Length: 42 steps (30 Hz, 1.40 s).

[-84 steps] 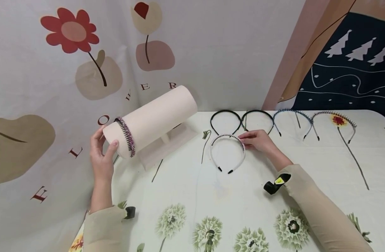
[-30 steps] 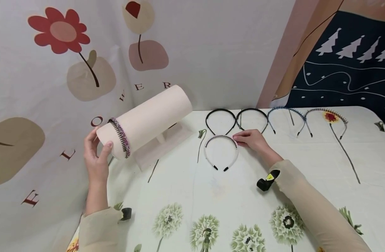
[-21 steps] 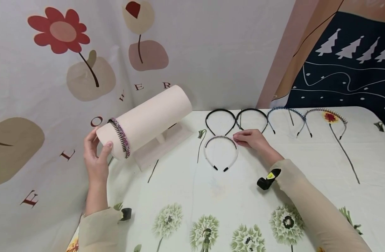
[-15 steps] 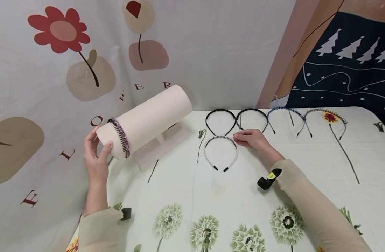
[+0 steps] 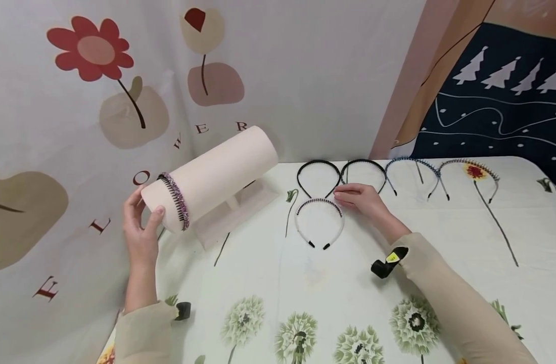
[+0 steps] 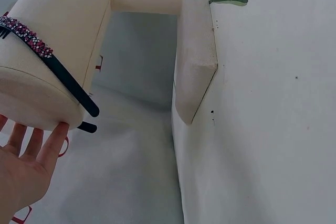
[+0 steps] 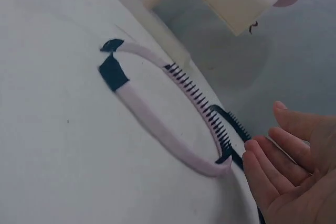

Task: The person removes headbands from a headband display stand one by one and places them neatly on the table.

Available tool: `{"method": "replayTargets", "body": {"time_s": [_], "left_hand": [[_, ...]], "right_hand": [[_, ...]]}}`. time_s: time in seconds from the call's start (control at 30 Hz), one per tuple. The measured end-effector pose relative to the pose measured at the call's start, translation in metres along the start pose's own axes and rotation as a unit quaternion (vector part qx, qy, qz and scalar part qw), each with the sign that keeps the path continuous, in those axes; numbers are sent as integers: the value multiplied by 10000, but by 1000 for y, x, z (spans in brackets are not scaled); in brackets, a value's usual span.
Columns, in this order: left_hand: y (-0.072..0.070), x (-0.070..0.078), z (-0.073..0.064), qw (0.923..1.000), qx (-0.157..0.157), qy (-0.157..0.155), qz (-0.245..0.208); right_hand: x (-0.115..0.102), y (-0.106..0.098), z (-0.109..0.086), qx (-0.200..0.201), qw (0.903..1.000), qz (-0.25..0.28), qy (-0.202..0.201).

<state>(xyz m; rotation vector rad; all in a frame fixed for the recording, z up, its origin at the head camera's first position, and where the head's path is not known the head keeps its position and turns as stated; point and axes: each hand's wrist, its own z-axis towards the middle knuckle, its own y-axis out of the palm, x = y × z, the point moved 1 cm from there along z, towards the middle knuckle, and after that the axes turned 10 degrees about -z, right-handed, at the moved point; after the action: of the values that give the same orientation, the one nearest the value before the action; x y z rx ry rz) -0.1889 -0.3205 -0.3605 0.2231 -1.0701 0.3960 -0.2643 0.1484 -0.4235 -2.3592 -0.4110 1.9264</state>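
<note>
A pale padded headband stand (image 5: pixel 223 164) lies at the left with a glittery purple-and-black toothed headband (image 5: pixel 174 201) around its near end. My left hand (image 5: pixel 142 235) holds that end, thumb on its near side and fingers on the far rim. On the table, a white headband (image 5: pixel 299 225) with dark inner teeth and black tips lies flat. My right hand (image 5: pixel 366 205) is just beside its upper right. In the right wrist view, the right fingers (image 7: pixel 270 169) are loosely bent, hold nothing, and look apart from the white headband.
Behind the white headband runs a row of two black headbands (image 5: pixel 318 162) (image 5: pixel 365 162), a blue one (image 5: pixel 412 160) and a greyish one (image 5: pixel 469 163). A patterned cloth covers the table (image 5: pixel 260 273); a printed wall hanging (image 5: pixel 305 81) rises behind.
My right fingers have come off the white headband and shifted slightly up and away. The white headband stays in place on the cloth. My left hand keeps its hold on the stand.
</note>
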Motion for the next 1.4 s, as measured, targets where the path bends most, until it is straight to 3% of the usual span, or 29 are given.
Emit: {"method": "replayTargets", "body": {"time_s": [0.17, 0.8, 1.1, 1.27, 1.4], "left_hand": [[-1, -1, 1, 9999, 31, 98, -97], [1, 4, 3, 10000, 8, -31, 48], [3, 3, 3, 9998, 37, 2, -191], [0, 3, 1, 9999, 25, 12, -104], [0, 3, 0, 10000, -24, -75, 6]], "right_hand": [[-20, 17, -7, -141, 9977, -460, -480], [-85, 109, -27, -689, 9848, -203, -1581], [-117, 161, -33, -995, 9751, -56, -1980], [-136, 191, -38, -1091, 9685, -194, -2232], [-148, 212, -39, -943, 9658, -437, -2377]]}}
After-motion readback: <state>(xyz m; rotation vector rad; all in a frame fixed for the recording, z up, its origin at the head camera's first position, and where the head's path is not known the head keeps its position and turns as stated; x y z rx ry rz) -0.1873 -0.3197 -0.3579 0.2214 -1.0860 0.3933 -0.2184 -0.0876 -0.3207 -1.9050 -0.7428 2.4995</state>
